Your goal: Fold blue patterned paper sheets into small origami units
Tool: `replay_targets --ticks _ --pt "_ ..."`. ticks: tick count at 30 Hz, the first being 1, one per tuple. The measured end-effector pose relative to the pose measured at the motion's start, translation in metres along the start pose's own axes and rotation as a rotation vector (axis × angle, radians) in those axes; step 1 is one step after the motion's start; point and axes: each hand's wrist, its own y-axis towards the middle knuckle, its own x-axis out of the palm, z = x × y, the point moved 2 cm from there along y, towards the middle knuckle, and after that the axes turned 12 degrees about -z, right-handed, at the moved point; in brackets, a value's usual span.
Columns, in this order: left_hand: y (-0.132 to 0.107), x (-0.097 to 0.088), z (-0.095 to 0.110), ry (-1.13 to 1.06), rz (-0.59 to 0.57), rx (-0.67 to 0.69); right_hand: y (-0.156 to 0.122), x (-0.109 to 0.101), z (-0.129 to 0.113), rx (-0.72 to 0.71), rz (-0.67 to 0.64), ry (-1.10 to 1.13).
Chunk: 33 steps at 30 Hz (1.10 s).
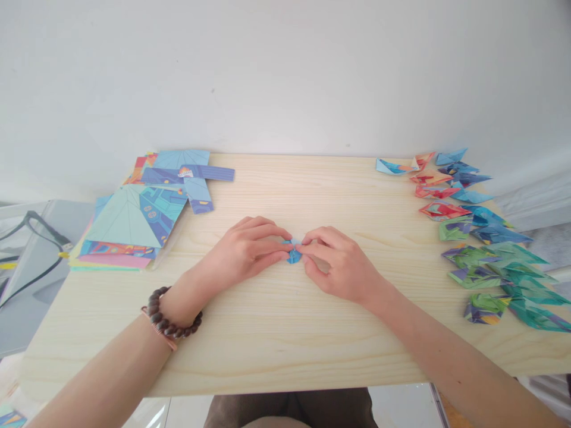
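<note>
A small folded blue paper piece [293, 254] lies on the light wooden table [285, 333] near its middle. My left hand [243, 249] rests on the table with its fingertips pinched on the paper's left side. From the other side, my right hand [336, 261] pinches the same piece, fingers curled. Most of the paper is hidden between the fingertips. A dark bead bracelet [172, 318] circles my left wrist.
A stack of patterned paper sheets [134, 223] lies at the table's left, with cut blue strips [198, 181] beside it. Several folded colourful paper shapes [482, 238] line the right edge. A white wall runs behind. Cables [31, 238] lie off the table's left.
</note>
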Motion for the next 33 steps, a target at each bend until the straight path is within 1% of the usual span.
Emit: replay_targets --ticks 4,7,13,16,18,22,27,30,33 --pt "0.003 0.002 0.000 -0.098 0.070 -0.066 0.003 0.003 0.001 0.055 0.036 0.020" --pt "0.005 0.003 0.000 -0.109 0.079 -0.087 0.004 0.004 0.003 0.075 0.026 0.036" --pt "0.003 0.001 0.003 -0.049 0.099 -0.172 0.002 0.006 0.006 0.105 -0.027 -0.003" --pt "0.002 0.002 0.008 0.006 0.110 -0.211 0.001 0.006 0.006 0.083 -0.039 -0.049" --pt "0.002 0.003 0.011 0.047 0.114 -0.260 0.000 0.005 0.005 0.069 -0.044 -0.095" --pt "0.002 0.006 0.016 0.130 0.051 -0.359 0.003 0.001 -0.004 0.066 -0.077 -0.242" --pt "0.003 0.007 0.019 0.168 -0.066 -0.425 0.010 0.001 -0.015 0.081 -0.162 -0.459" --pt "0.003 0.006 0.019 0.142 -0.094 -0.439 0.010 0.003 -0.015 0.095 -0.176 -0.441" --pt "0.002 0.006 0.019 0.108 -0.084 -0.436 0.006 0.003 -0.008 0.100 -0.166 -0.311"
